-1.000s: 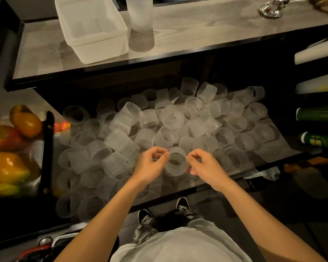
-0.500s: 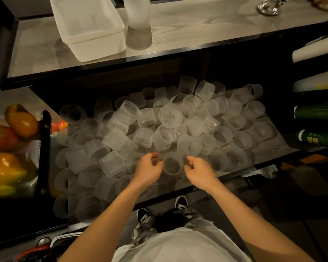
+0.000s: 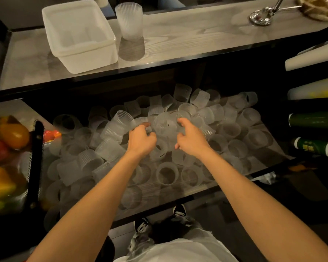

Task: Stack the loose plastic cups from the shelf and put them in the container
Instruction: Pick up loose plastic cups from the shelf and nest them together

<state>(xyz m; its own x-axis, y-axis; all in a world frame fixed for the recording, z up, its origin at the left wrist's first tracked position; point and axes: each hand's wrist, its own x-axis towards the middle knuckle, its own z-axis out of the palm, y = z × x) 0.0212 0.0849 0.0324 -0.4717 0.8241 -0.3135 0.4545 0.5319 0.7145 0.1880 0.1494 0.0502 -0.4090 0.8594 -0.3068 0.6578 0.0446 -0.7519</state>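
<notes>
Several loose frosted ribbed plastic cups (image 3: 233, 133) lie jumbled on the lower shelf (image 3: 180, 193). My left hand (image 3: 141, 139) is deep in the pile, its fingers curled round a ribbed cup (image 3: 140, 121). My right hand (image 3: 190, 138) curls fingers and thumb around the side of another cup (image 3: 165, 127) lying between the two hands. The white translucent container (image 3: 78, 35) stands on the upper counter (image 3: 197, 38). A short stack of cups (image 3: 129, 19) stands just to its right.
A mesh basket (image 3: 36, 157) with orange and red fruit stands at the left of the shelf. Green bottles (image 3: 314, 121) and pale rolls (image 3: 311, 57) lie on racks at the right. A shiny metal piece (image 3: 260, 16) sits at the counter's far right.
Both hands let go of the cup at the shelf's front edge. They moved farther into the middle of the pile and closed on other cups.
</notes>
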